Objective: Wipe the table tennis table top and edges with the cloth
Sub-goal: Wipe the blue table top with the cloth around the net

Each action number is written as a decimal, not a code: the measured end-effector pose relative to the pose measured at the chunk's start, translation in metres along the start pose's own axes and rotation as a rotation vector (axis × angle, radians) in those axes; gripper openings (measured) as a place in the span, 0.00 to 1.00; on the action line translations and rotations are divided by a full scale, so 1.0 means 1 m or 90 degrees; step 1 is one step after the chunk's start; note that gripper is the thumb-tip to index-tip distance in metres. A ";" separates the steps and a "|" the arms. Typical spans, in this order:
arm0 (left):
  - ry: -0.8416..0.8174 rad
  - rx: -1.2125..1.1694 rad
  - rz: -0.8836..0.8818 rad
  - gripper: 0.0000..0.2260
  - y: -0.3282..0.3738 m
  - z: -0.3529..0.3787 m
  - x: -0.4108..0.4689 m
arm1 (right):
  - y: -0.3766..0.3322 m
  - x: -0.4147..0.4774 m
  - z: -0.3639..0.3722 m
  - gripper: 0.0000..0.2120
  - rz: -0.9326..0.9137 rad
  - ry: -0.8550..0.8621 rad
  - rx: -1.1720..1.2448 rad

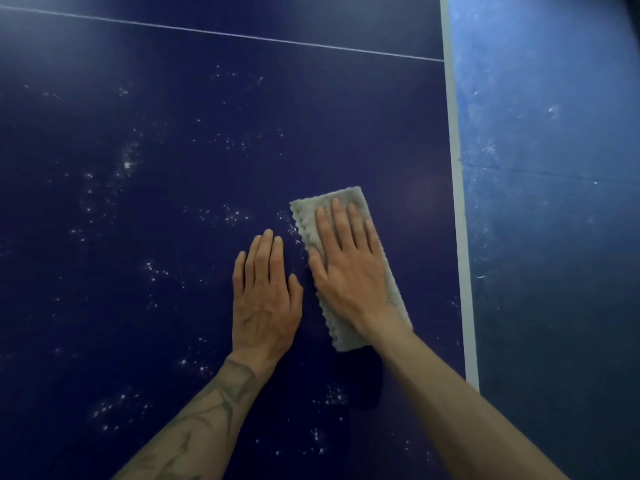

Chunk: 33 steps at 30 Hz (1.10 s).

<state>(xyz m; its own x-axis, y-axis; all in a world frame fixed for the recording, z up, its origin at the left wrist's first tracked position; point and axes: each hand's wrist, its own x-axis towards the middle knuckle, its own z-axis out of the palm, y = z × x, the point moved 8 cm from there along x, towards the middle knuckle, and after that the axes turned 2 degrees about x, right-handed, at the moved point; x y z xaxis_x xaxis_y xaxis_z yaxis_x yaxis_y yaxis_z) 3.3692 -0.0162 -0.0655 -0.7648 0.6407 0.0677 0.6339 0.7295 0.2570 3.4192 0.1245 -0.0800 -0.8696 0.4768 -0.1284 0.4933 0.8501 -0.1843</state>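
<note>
Two hands lie flat on the dark blue table, close together near its right side. The right hand is spread open with straight fingers, palm pressing down on a grey cloth folded into a long narrow pad. It grips nothing; it just bears on the cloth, which I'd guess keeps the whole pad in contact with the top as it slides. The left hand sits just beside it on the bare table, also open and flat, holding nothing. It looks like a prop for the person's weight while leaning over.

The cloth lies at a slight angle, between the left hand and the white stripe that marks the table's side, near that stripe but not on it. Beyond the stripe is a lighter blue floor.

White specks are scattered over most of the top to the left and below the hands, while the patch between cloth and stripe looks cleaner. A thin white line crosses farther up. By my reckoning most of the top and the edges are yet to be wiped.
</note>
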 end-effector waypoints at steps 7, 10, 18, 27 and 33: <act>-0.030 0.016 0.023 0.25 -0.015 -0.002 -0.069 | 0.042 -0.007 -0.015 0.33 0.192 0.005 0.032; -0.041 0.051 0.035 0.26 -0.019 0.004 -0.072 | -0.010 0.023 -0.008 0.34 0.143 0.020 0.071; -0.047 0.039 0.022 0.27 -0.019 0.003 -0.072 | 0.008 -0.034 0.002 0.32 0.008 0.016 0.007; -0.045 0.043 0.033 0.27 -0.020 0.004 -0.071 | -0.031 -0.028 0.007 0.32 -0.033 0.024 0.037; -0.035 0.016 0.028 0.27 -0.018 0.001 -0.070 | 0.072 -0.093 -0.009 0.33 0.094 0.010 -0.005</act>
<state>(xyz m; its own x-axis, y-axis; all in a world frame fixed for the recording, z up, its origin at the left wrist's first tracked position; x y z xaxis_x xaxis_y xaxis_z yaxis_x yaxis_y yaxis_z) 3.4115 -0.0743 -0.0761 -0.7289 0.6842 0.0249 0.6700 0.7054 0.2314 3.5358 0.1430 -0.0725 -0.7880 0.5999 -0.1385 0.6156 0.7724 -0.1564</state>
